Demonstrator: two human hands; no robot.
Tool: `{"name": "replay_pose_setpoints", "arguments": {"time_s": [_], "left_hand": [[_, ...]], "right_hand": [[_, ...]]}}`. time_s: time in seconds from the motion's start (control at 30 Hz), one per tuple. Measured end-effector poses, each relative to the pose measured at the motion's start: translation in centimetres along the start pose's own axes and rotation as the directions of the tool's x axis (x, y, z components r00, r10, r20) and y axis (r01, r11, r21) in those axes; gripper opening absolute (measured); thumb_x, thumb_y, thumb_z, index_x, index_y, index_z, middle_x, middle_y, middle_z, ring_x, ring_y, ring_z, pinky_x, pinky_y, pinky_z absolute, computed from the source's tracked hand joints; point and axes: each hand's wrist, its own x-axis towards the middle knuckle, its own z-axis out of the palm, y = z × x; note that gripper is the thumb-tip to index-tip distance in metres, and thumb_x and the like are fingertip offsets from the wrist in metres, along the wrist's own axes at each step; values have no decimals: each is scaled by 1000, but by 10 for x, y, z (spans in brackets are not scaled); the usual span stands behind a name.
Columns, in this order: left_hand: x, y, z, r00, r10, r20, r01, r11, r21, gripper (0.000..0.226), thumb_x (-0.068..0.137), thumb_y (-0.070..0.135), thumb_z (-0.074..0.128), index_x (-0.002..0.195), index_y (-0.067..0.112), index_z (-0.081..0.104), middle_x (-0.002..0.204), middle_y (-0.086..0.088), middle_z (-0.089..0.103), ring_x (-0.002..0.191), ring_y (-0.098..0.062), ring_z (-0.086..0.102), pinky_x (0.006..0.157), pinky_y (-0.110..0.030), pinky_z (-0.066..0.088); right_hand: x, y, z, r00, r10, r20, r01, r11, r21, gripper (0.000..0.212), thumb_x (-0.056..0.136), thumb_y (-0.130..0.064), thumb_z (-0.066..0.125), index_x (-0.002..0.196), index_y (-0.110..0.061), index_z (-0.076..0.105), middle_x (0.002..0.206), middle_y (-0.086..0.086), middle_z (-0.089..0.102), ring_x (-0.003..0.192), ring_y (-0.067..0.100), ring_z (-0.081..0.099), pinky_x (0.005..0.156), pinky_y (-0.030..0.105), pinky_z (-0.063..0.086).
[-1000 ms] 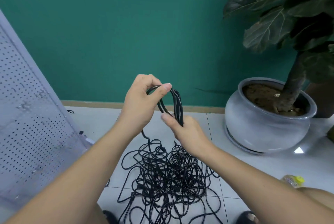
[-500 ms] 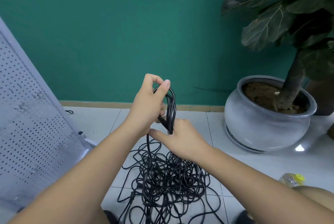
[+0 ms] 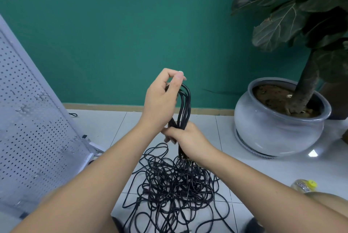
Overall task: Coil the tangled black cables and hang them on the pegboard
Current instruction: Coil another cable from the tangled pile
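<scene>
A narrow bundle of black cable loops (image 3: pixel 185 104) stands upright between my hands. My left hand (image 3: pixel 160 101) holds the top of the loops, thumb and fingers curled over them. Just below, my right hand (image 3: pixel 185 138) grips the bundle's lower end. From there the cable runs down into a tangled black pile (image 3: pixel 175 187) on the white tiled floor. The white pegboard (image 3: pixel 32 125) leans at the left, a few small hooks showing on it.
A large grey pot (image 3: pixel 276 133) with a broad-leaved plant stands at the right against the green wall. A clear bottle with a yellow cap (image 3: pixel 304 185) lies on the floor by my right knee. A small black cable end (image 3: pixel 73 114) lies behind the pegboard.
My right hand has slid down the loops and closed round their lower part. The loops have been pulled narrower and longer. My left hand has stayed at the top.
</scene>
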Motion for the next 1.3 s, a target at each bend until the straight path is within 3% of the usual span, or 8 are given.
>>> {"name": "replay_pose_setpoints", "arguments": {"time_s": [0.1, 0.2, 0.37, 0.53, 0.8, 0.9, 1.03, 1.3], "left_hand": [[0, -8, 6, 987, -125, 98, 136, 984, -113, 38, 112, 52, 44, 107, 18, 61, 67, -2, 52, 57, -22, 49, 59, -35, 44], [-11, -23, 14, 929, -282, 238, 325, 931, -166, 64, 107, 71, 30, 112, 18, 66, 82, -7, 69, 68, -22, 63, 71, -38, 51], [-51, -44, 32, 812, -419, 407, 493, 865, -94, 51, 116, 49, 27, 97, 23, 67, 81, 7, 73, 79, -11, 72, 89, -36, 56], [-81, -50, 43, 772, -440, 459, 512, 858, -37, 51, 118, 39, 25, 115, 17, 71, 102, -1, 82, 99, -12, 78, 98, -30, 55], [-110, -53, 49, 682, -445, 581, 301, 894, 331, 13, 110, 34, 55, 112, 29, 66, 68, 6, 51, 56, -17, 49, 57, -31, 38], [-97, -40, 34, 696, -456, 554, 204, 866, 457, 18, 104, 39, 64, 93, 25, 69, 61, 10, 49, 56, -14, 47, 58, -35, 40], [-80, -23, 6, 579, -531, 619, 231, 835, 500, 16, 106, 22, 63, 91, 21, 69, 77, 4, 72, 76, -20, 76, 77, -43, 62], [-47, -4, -34, 758, -402, 514, 143, 871, 469, 20, 107, 20, 63, 91, 17, 76, 74, 1, 75, 61, -13, 69, 67, -42, 57]], "right_hand": [[2, -1, -5, 998, 17, -61, -6, 982, 186, 27, 99, -23, 64, 74, -14, 61, 60, 9, 62, 61, 37, 70, 82, 53, 57], [4, -12, -20, 984, 9, -176, 44, 955, 295, 25, 95, -24, 66, 71, -17, 63, 52, 6, 46, 40, 24, 47, 53, 42, 48], [9, -25, -48, 956, 93, -277, 67, 853, 517, 46, 99, -20, 64, 60, -15, 41, 54, 6, 25, 48, 19, 21, 49, 30, 21], [11, -27, -61, 926, 101, -364, 106, 855, 508, 49, 102, -36, 65, 61, -20, 43, 54, 5, 30, 46, 21, 26, 47, 27, 25], [18, -21, -79, 814, -7, -580, 76, 993, 95, 68, 102, -57, 59, 73, -2, 34, 65, 8, 30, 61, 23, 24, 56, 33, 25], [19, -13, -79, 812, -71, -579, 5, 993, -114, 63, 105, -58, 57, 71, -12, 32, 60, 0, 29, 54, 17, 25, 46, 30, 23], [21, -2, -71, 865, -114, -489, -30, 961, -276, 61, 106, -59, 55, 67, -21, 27, 57, -6, 33, 57, 17, 31, 53, 35, 26], [21, 7, -60, 960, -80, -270, -77, 847, -526, 62, 105, -70, 45, 68, -22, 38, 62, -4, 48, 66, 20, 47, 60, 37, 34]]}}
